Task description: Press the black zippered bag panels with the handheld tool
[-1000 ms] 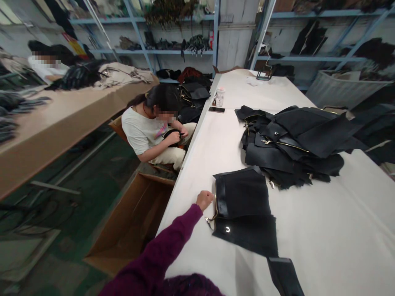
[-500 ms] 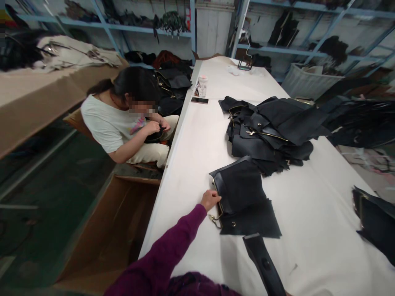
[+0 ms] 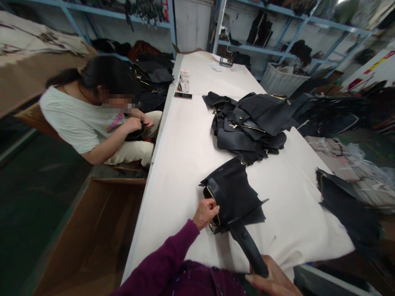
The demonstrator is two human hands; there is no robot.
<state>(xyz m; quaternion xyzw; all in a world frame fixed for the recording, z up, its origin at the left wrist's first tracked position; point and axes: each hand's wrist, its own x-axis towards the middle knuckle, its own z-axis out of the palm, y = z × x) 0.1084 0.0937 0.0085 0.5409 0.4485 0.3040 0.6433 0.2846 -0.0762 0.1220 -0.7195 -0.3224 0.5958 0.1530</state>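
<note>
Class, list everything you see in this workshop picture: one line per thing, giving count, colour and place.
Table: one, white, centre.
Bag piece: one, black with gold trim, near table edge.
Pile of bag pieces: one, black, mid-table.
Phone: one, dark, far table.
Cardboard box: one, brown, floor left.
Seated person: one, white shirt, left of table.
Tool: one, black, in right hand.
Left hand: grips bag piece's edge.
Right hand: grips tool.

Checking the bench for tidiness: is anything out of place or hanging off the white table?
Yes. One black fabric piece hangs over the table's right edge, apart from the main pile. The left hand grips the black bag piece; the right hand holds a black tool against it.
</note>
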